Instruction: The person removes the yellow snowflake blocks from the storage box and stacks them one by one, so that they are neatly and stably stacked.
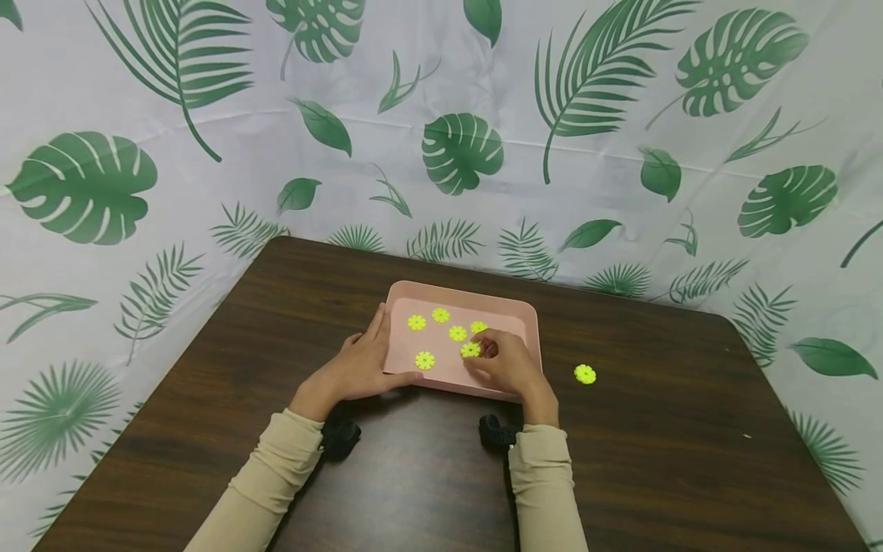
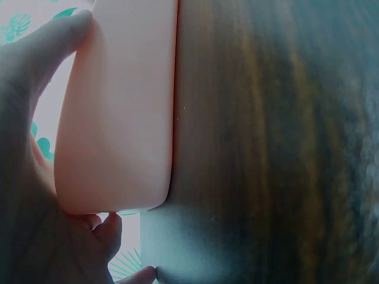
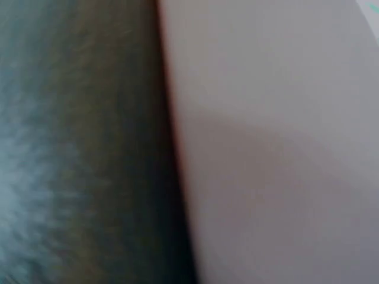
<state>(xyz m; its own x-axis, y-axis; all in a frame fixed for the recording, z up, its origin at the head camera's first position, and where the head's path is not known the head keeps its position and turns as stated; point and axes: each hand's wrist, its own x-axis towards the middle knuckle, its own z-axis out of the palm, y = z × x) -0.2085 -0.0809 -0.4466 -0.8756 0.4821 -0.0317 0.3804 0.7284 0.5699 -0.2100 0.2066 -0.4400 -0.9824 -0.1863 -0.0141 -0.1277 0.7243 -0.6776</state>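
Smooth, matt plastic-looking tray (image 1: 469, 300); plastic-looking flower discs (image 1: 585, 374); wood-grained worktop (image 1: 655, 445) with a soft sheen; creased cloth backdrop (image 1: 386, 38); matt cloth sleeves (image 1: 276, 468).

Both sleeved forearms (image 1: 265, 471) stretched forward, the left hand (image 1: 359, 366) spread with fingers (image 1: 376, 322) pointing ahead and thumb (image 1: 403, 379) toward the right, while the right hand (image 1: 509, 364) angled inward, its thumb and curled fingers in a pinch.

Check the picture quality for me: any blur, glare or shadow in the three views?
Head view: yellow discs and tray fairly clear, soft sheen on the near part of the table; left wrist view: dim, tray wall readable, pale glare toward the table's right edge; right wrist view: badly blurred, broad soft shadow across the tray wall, hazy glare at left.
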